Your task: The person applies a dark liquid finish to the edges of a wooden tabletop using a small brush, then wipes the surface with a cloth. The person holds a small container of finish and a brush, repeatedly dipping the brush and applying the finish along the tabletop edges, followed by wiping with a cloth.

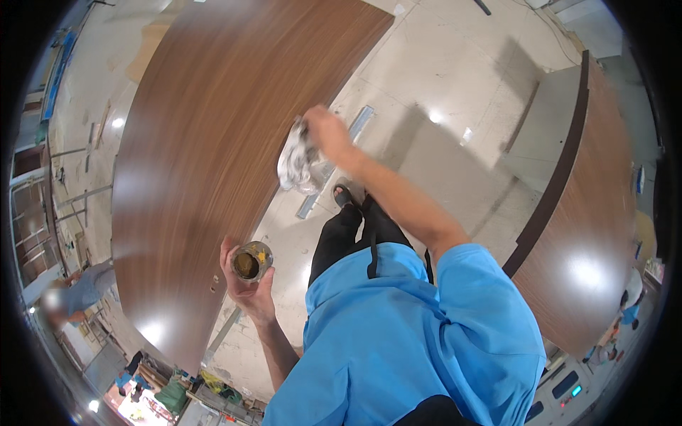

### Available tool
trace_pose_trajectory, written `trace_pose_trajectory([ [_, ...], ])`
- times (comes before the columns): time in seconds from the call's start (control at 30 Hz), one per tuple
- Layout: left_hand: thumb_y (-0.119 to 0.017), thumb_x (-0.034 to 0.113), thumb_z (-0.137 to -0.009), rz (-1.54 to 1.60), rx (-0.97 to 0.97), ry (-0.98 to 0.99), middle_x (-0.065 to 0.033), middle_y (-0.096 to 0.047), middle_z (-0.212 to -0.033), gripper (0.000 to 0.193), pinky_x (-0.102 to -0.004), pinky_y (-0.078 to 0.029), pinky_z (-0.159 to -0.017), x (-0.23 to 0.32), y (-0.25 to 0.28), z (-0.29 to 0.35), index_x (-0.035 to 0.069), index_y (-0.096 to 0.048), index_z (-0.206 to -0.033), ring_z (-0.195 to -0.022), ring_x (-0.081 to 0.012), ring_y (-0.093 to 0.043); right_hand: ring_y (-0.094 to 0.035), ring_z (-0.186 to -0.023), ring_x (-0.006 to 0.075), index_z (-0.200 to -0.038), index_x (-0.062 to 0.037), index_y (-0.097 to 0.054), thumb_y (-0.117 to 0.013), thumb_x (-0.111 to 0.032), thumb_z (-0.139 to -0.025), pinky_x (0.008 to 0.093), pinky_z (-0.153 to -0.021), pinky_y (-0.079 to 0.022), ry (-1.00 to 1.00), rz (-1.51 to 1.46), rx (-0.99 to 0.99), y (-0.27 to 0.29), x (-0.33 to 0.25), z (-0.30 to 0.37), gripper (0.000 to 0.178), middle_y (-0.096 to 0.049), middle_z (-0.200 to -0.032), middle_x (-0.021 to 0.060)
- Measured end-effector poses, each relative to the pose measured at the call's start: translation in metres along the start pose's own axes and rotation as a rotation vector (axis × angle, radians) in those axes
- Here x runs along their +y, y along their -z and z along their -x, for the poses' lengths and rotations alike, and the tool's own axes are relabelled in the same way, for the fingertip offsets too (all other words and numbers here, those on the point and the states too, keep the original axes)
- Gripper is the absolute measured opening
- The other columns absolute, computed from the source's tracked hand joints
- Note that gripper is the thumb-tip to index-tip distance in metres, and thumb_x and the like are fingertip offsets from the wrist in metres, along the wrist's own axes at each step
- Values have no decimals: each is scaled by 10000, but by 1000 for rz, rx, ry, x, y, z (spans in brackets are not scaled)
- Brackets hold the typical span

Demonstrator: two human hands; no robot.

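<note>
My left hand point(246, 287) is wrapped round a clear jar point(253, 261) with yellow marks on its side and something dark inside. It holds the jar beside the near right edge of a large brown wood-grain panel point(213, 106). Farther off, my right hand point(325, 131) is closed on a crumpled white and grey cloth point(295, 162), which hangs at the panel's right edge. The hand is slightly blurred, and I cannot tell whether the cloth touches the panel.
A second wood-grain piece point(582, 263) with a dark edge stands at my right, a pale cabinet panel point(540, 128) behind it. Metal strips point(362, 122) lie on the tiled floor ahead of my feet. Another person point(74, 298) is at the far left.
</note>
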State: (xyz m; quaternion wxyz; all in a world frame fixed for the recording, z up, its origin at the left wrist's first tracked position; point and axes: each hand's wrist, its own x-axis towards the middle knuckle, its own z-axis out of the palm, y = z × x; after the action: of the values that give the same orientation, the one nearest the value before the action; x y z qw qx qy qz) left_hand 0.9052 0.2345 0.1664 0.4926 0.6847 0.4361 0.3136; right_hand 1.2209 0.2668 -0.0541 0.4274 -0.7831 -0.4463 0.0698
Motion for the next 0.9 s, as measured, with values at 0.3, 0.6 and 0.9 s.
trace_pose_trajectory([
  [0.3, -812, -93, -715, 142, -73, -106, -149, -402, -1596, 731, -366, -526, -1097, -5, -61, -79, -26, -534, -1387, -1317, -232, -562, -730, -752, 295, -907, -32, -784, -778, -147, -821, 410, -766, -574, -434, 312, 645, 240, 217, -118, 144, -763, -851, 162],
  [0.6, -908, 2, -698, 81, -112, -142, -172, -415, -1583, 763, -371, -519, -1094, 26, -149, -170, -28, -555, -1373, -1341, -235, -549, -585, -751, 60, -1002, 4, -743, -774, -111, -924, 233, -671, -476, -504, -490, 369, 272, 250, -155, 143, -690, -851, -9],
  [0.9, -927, 149, -731, -38, 76, -74, -173, -420, -1576, 733, -434, -466, -1140, 84, -266, -261, 62, -595, -1380, -1438, -283, -456, -560, -757, 43, -971, -30, -735, -774, -41, -915, 235, -695, -467, -387, -705, -431, 209, 254, -249, 69, -673, -825, -38],
])
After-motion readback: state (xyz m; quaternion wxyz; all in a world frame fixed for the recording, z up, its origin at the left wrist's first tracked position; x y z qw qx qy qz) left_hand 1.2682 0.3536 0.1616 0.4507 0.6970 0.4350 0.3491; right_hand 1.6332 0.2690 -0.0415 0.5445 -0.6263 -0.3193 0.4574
